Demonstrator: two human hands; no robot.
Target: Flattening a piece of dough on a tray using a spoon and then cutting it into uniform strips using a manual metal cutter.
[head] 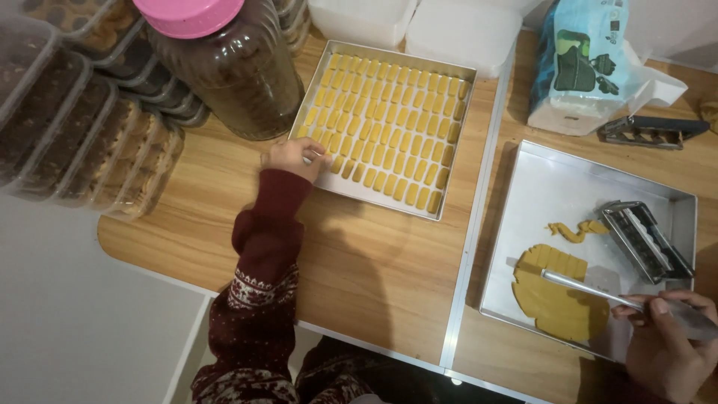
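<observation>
A wooden counter (pixel 374 262) carries stacked clear tubs (pixel 75 127) and a pink-lidded jar (pixel 224 67). The left hand (pixel 293 157) pinches a yellow dough strip (pixel 321 160) at the filled tray's (pixel 449 75) near corner, its length running away from the person. The right hand's (pixel 666 344) fingers clasp a metal spatula (pixel 591 290), its blade pointing left over the rolled dough (pixel 557 299).
</observation>
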